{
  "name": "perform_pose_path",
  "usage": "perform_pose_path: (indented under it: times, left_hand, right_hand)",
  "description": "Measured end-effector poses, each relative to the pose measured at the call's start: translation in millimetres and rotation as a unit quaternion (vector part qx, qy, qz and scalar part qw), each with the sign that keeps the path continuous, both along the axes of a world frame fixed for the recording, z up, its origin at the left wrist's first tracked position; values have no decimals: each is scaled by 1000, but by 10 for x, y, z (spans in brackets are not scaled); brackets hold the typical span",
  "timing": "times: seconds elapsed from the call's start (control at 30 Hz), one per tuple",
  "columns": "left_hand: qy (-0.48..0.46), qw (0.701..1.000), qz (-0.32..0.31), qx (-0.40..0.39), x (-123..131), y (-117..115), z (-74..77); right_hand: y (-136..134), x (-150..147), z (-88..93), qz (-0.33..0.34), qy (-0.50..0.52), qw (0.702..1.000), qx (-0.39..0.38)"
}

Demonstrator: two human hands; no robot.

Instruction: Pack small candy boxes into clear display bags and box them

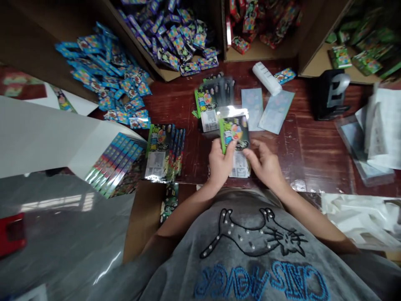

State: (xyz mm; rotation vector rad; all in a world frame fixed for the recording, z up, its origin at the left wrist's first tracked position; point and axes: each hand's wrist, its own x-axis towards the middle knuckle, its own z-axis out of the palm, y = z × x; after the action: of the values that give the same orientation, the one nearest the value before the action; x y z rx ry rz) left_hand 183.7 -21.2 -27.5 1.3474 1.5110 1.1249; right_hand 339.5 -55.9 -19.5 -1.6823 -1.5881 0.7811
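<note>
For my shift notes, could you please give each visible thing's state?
Green-edged packet: held, clear film beyond its far edge
Left hand: gripping packet
Right hand: at packet's right side, grip unclear
Blue packets: heaped loose
Purple packets: loose in open carton
Red packets: loose in open carton
White roll: lying on its side

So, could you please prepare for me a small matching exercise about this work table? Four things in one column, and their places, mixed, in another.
Things
1. Flat black packet with green edge
2. White cylindrical roll
3. Black tape dispenser
4. Small red packets

Places
A. Inside a brown cardboard carton
B. In the left hand, with the right hand at its lower corner
C. Next to a single bright-blue packet
D. Between the pale-blue rectangular sheets and the white paper stack

Pairs: 1-B, 2-C, 3-D, 4-A
</note>
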Motion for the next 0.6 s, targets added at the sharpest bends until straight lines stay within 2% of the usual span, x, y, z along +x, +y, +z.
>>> perform_pose_path:
  times: [0.07, 0.1, 0.17, 0.27, 0.33, 0.4, 0.47, 0.5, 0.57, 0.6]
  left_hand:
    - [-15, 1000, 25, 9, -40, 22, -7]
    - [-35, 999, 11, -1, -68, 14, -14]
    - [-83, 993, -59, -60, -138, -49, -47]
    - [-141, 961, -156, -181, -238, -228, -130]
    - [-153, 946, -183, -217, -278, -343, -155]
    - [-131, 941, -223, -220, -321, -374, -102]
    - [-56, 948, -250, -190, -443, -243, 48]
    - [2, 958, -241, -157, -562, -102, 158]
    - [163, 970, -171, -60, -950, 314, 415]
    - [254, 958, -131, -8, -1209, 572, 540]
  right_hand:
    - [-104, 39, -29, 55, -1, 998, -37]
    - [-153, 70, -48, 67, -10, 996, -51]
    - [-225, 155, -91, 70, -11, 995, -65]
    - [-213, 305, -160, 105, 43, 989, -97]
    - [-106, 384, -190, 103, 90, 986, -96]
    - [64, 434, -188, 73, 113, 989, -63]
    - [267, 471, -153, 63, 97, 993, -33]
    - [374, 492, -126, 67, 72, 995, -23]
    - [594, 548, -60, 69, 6, 998, -7]
    - [709, 579, -25, 68, -22, 997, 2]
